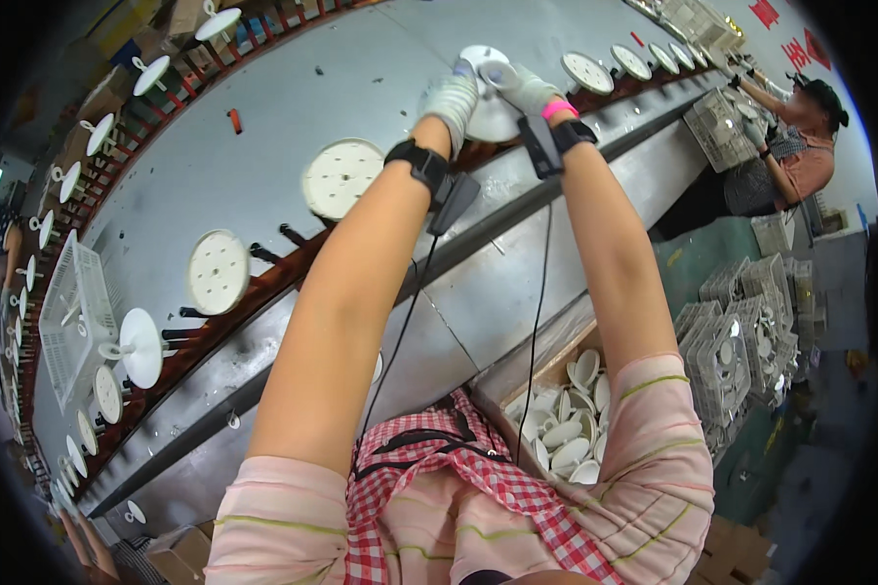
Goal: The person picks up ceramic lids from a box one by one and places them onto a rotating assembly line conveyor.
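Note:
At the far side of the line of holders, my left hand [449,103] and my right hand [531,93], both in pale work gloves, close in from either side on a white round plastic disc [493,122]. A smaller white rounded piece [498,74] sits between my fingers against it. The fingertips are partly hidden by the pieces, so the exact grip of each hand is hard to see. Nearest to my left forearm is a white disc with small holes [343,178], mounted upright on the line. Right of my right hand stands another holed disc [587,72].
A curved rail with dark pegs [293,234] carries several white discs along the grey metal table [263,127]. On the left lies a white plastic basket [73,317]. A box of white oval pieces [566,429] stands by my lap. Stacked crates [741,341] and a co-worker [800,146] are right.

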`<state>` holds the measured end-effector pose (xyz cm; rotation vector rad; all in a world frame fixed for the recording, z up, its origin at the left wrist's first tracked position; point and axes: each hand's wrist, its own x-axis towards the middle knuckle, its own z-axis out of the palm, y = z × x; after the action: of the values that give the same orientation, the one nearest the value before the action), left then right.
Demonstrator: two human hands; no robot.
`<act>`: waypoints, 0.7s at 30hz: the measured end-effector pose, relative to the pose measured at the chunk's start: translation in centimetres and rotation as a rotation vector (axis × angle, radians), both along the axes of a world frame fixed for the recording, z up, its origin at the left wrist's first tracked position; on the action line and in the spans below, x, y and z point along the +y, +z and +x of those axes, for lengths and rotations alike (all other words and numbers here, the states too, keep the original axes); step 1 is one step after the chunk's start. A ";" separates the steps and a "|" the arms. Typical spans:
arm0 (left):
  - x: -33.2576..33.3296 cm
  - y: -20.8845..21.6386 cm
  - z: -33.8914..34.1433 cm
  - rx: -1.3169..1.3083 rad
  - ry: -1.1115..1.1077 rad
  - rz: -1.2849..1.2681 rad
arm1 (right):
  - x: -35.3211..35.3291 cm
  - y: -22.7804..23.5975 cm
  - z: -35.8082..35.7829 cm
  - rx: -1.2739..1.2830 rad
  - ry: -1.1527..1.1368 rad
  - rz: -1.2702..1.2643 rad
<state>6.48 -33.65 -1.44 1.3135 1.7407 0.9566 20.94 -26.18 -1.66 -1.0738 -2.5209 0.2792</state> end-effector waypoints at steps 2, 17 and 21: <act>-1.0 0.1 0.1 0.231 0.035 0.249 | 0.8 -1.9 -1.1 0.065 -0.131 0.061; -4.4 -5.8 -12.8 0.734 0.466 0.799 | -15.3 -8.1 -10.7 0.692 -0.320 0.370; -17.0 -10.0 -6.1 0.255 -0.208 0.852 | -35.4 -12.0 -0.2 0.577 -0.497 0.042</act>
<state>0.36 -50.61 -11.46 2.1770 1.3495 1.5402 20.72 -61.56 -13.63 -1.3294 -1.6933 0.3318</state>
